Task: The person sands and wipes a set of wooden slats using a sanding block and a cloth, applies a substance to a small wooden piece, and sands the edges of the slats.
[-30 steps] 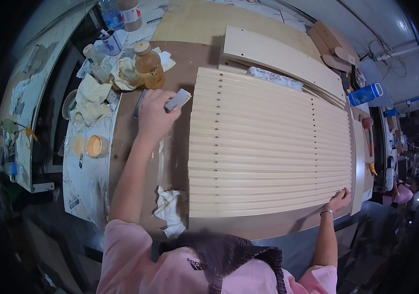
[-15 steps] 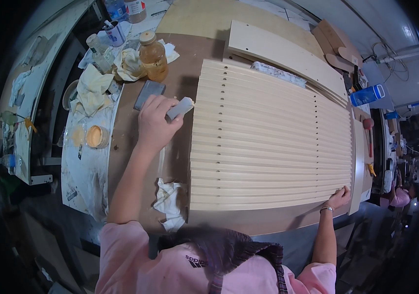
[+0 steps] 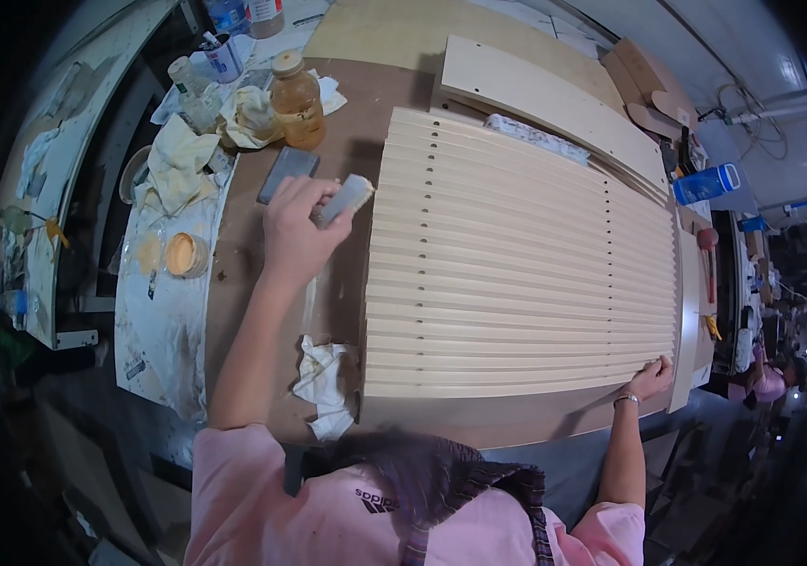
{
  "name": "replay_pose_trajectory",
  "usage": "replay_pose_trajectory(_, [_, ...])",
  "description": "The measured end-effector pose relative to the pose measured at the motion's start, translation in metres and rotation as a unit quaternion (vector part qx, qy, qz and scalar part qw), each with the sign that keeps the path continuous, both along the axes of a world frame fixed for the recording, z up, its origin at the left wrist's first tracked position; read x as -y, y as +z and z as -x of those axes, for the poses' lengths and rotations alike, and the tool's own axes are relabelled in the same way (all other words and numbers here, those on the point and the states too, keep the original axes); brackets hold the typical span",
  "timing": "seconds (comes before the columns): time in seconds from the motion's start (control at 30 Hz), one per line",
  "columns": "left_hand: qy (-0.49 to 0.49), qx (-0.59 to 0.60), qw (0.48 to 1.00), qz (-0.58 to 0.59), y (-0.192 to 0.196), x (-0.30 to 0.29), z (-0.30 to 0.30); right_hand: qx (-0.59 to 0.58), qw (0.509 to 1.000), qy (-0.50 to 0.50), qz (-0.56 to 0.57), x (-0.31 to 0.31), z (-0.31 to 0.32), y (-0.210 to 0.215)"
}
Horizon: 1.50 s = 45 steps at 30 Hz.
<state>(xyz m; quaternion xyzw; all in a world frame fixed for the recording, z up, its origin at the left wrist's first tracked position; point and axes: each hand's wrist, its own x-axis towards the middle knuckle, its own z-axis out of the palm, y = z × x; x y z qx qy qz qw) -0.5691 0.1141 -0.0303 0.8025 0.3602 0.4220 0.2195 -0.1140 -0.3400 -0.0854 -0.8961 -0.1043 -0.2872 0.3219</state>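
My left hand (image 3: 304,224) is closed around a small grey-white sanding block (image 3: 345,200), raised just off the left ends of a row of pale wooden slats (image 3: 507,274). The slats lie side by side, stepped, with two lines of dark holes across them. At their near right corner, my right hand (image 3: 650,377) has its fingers curled on the end of the nearest slat; the fingertips are partly hidden. Beyond my left hand lies a darker grey block (image 3: 288,175) on the brown board. A crumpled white cloth (image 3: 326,387) sits nearer me.
An amber-filled bottle (image 3: 297,104) and crumpled yellowish cloths (image 3: 180,165) stand at the far left. Left of my forearm is an open tub of orange paste (image 3: 184,255). Drilled pale boards (image 3: 554,118) lie beyond the slats. A blue bottle (image 3: 707,184) and a red-headed mallet (image 3: 708,241) lie right.
The sanding block has tilted more upright in my left hand, which stays near the slats' left ends. My right hand keeps its place at the corner. The view has shifted slightly.
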Motion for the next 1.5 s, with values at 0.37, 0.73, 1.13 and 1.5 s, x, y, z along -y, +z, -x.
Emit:
replay_pose_trajectory(0.37, [-0.084, -0.028, 0.995, -0.040, 0.008, 0.031, 0.011, 0.005, 1.000, 0.003, -0.017, -0.002, 0.001, 0.000])
replay_pose_trajectory(0.73, [-0.068, -0.016, 0.998, -0.005, 0.001, 0.052, 0.027, 0.006, 1.000, -0.022, -0.007, -0.010, 0.010, 0.007])
replay_pose_trajectory(1.13, [-0.092, -0.035, 0.995, 0.014, 0.009, 0.076, 0.038, -0.019, 0.999, 0.002, -0.051, -0.007, 0.003, 0.001])
replay_pose_trajectory(1.5, [-0.038, -0.034, 0.998, 0.022, 0.003, 0.089, 0.052, 0.029, 0.999, -0.032, -0.001, -0.011, 0.002, 0.002])
